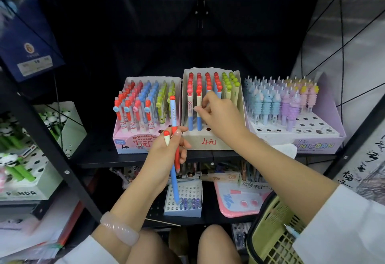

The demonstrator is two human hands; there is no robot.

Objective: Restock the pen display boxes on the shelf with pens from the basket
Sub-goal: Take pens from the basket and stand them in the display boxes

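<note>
My left hand (168, 151) grips a small bunch of red-capped pens (173, 115) upright in front of the shelf, the blue one sticking up highest. My right hand (220, 111) reaches into the middle beige display box (208, 140) marked in red, its fingers pinching a blue pen (218, 94) among the rows of standing red- and green-capped pens. A pink eraser-pen box (133, 138) stands to the left. The unicorn pen box (316, 145) stands to the right. The yellow-green basket (270, 236) hangs at my right forearm, lower right.
Panda pen boxes (27, 188) fill the left-hand shelf unit behind a black upright post. On the lower shelf sit a white holed box (183, 201) with a few blue pens and a pink board (239, 201). My knees are at the bottom edge.
</note>
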